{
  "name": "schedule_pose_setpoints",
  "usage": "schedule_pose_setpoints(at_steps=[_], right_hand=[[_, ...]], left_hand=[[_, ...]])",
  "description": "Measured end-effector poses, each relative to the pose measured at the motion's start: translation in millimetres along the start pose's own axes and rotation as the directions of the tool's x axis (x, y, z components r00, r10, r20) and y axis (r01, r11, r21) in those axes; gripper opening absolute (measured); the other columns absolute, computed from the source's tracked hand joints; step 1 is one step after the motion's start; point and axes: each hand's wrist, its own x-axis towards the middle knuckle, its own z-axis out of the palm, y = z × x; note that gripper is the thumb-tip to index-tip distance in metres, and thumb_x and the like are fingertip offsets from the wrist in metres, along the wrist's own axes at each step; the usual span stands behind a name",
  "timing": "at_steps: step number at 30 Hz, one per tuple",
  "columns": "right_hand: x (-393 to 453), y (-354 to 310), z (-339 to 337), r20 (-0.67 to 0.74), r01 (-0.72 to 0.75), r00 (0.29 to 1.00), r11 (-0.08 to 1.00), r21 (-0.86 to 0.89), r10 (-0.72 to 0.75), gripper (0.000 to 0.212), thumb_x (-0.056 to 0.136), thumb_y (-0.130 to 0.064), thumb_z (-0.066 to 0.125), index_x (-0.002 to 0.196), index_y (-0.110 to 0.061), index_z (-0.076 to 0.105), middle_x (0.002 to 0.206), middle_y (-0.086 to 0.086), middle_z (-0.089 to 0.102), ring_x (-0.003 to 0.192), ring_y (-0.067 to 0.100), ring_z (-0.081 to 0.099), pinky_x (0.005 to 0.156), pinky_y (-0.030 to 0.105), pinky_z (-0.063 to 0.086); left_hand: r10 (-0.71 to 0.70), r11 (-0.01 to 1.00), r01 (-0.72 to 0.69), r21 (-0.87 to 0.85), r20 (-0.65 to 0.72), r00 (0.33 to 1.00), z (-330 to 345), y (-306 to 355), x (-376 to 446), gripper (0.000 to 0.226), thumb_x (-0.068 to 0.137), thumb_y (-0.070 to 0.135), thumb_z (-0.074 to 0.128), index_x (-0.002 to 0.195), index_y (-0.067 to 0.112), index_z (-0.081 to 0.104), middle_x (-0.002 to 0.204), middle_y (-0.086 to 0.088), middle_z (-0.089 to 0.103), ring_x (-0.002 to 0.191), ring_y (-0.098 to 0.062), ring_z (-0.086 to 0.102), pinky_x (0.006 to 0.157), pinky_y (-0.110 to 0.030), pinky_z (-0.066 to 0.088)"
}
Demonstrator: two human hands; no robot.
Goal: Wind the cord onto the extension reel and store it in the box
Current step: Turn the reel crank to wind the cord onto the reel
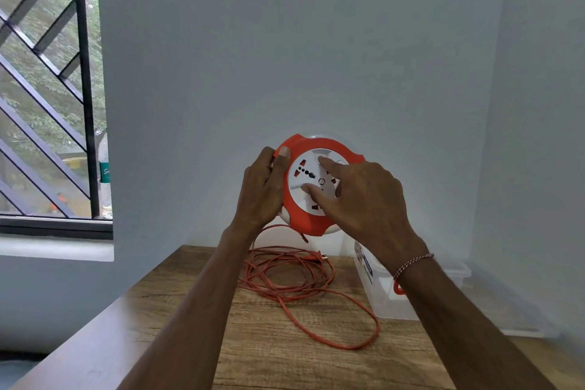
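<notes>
I hold a round extension reel [304, 212], orange with a white socket face, upright in the air above the table. My left hand [261, 191] grips its left rim, thumb on the front edge. My right hand [364, 196] rests on the white centre disc, with thumb and forefinger pressed on it. The orange cord [316, 291] hangs from the reel's bottom and lies in loose loops on the wooden table [253, 351], its plug [316, 255] near the wall. A clear plastic box [380, 301] stands at the right, partly behind my right forearm.
A white wall rises just behind the table and another on the right. A barred window [47, 89] is at the left, with a bottle [105, 174] on its sill. The table's left edge runs diagonally towards me.
</notes>
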Motion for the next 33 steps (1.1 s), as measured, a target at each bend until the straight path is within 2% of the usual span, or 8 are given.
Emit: schedule_pose_setpoints(at_steps=[3,6,9,14,22,27,29,33], right_hand=[[2.5,4.0,-3.8,0.019,0.065,0.998,0.998,-0.013,-0.064,0.053,0.087,-0.059,0.049,0.129,-0.027,0.057,0.11,0.003,0.071,0.096,0.023,0.065,0.08,0.037,0.055],[7.2,11.8,-10.1,-0.014,0.177,0.984,0.984,0.025,-0.177,0.027,0.085,-0.029,0.068,0.112,-0.026,0.069,0.11,0.004,0.069,0.098,0.021,0.055,0.071,0.034,0.053],[8.5,14.2,-12.8,0.117,0.252,0.959,0.966,0.057,-0.257,0.031,0.072,-0.017,0.08,0.099,-0.03,0.074,0.123,0.004,0.06,0.112,0.025,0.046,0.078,0.041,0.054],[4.1,6.1,-11.2,0.223,0.26,0.945,0.963,-0.064,-0.24,0.056,0.069,-0.025,0.083,0.118,-0.043,0.062,0.139,0.003,0.047,0.121,0.027,0.038,0.087,0.045,0.05],[-2.3,9.4,-5.7,0.088,0.192,0.98,0.973,-0.129,-0.181,0.054,0.073,-0.03,0.075,0.123,-0.044,0.058,0.117,0.008,0.058,0.103,0.025,0.053,0.07,0.036,0.053],[-3.0,5.8,-2.0,0.043,0.084,0.996,0.992,-0.094,-0.081,0.059,0.075,-0.058,0.065,0.13,-0.042,0.052,0.121,0.006,0.064,0.105,0.025,0.061,0.079,0.04,0.054],[-1.1,4.7,-2.2,0.028,0.015,0.999,0.999,-0.034,-0.014,0.064,0.076,-0.069,0.056,0.131,-0.036,0.053,0.114,0.002,0.069,0.097,0.022,0.066,0.079,0.039,0.056],[0.0,3.5,-5.7,-0.031,-0.042,0.999,0.996,0.074,0.044,0.052,0.086,-0.059,0.052,0.124,-0.026,0.062,0.107,0.004,0.072,0.089,0.023,0.069,0.08,0.039,0.057]], left_hand=[[-0.011,1.0,0.011,-0.001,-0.011,1.0,-1.1,-0.5,0.7,0.035,0.099,0.044,0.04,0.096,0.013,0.055,0.076,0.008,0.068,0.062,-0.008,0.068,0.051,-0.015,0.052],[0.0,1.0,0.0,0.009,-0.022,1.0,-1.3,-1.1,1.0,0.037,0.098,0.045,0.039,0.094,0.012,0.055,0.074,0.007,0.067,0.061,-0.008,0.067,0.053,-0.016,0.054],[0.011,1.0,-0.011,0.019,-0.017,1.0,-0.1,-0.4,0.2,0.035,0.1,0.043,0.039,0.095,0.013,0.055,0.074,0.007,0.067,0.06,-0.007,0.067,0.052,-0.016,0.053],[0.015,1.0,-0.014,0.024,-0.007,1.0,0.7,0.0,-0.5,0.031,0.1,0.043,0.038,0.094,0.016,0.054,0.074,0.008,0.066,0.062,-0.008,0.067,0.053,-0.018,0.055],[0.017,0.999,-0.017,0.03,-0.001,1.0,1.6,1.5,-0.7,0.028,0.1,0.042,0.039,0.095,0.019,0.054,0.076,0.01,0.067,0.063,-0.008,0.069,0.052,-0.016,0.054],[0.017,0.999,-0.017,0.032,0.005,1.0,1.7,-0.2,-1.2,0.032,0.1,0.042,0.039,0.094,0.014,0.054,0.072,0.006,0.066,0.058,-0.009,0.067,0.051,-0.019,0.054],[0.02,1.0,-0.02,0.024,0.004,1.0,1.5,-0.5,-0.7,0.035,0.1,0.044,0.039,0.093,0.013,0.054,0.07,0.007,0.065,0.057,-0.008,0.066,0.05,-0.018,0.053],[0.01,1.0,-0.01,0.013,0.001,1.0,3.4,0.4,-1.2,0.036,0.096,0.049,0.039,0.097,0.017,0.055,0.074,0.009,0.067,0.061,-0.008,0.068,0.052,-0.018,0.055]])
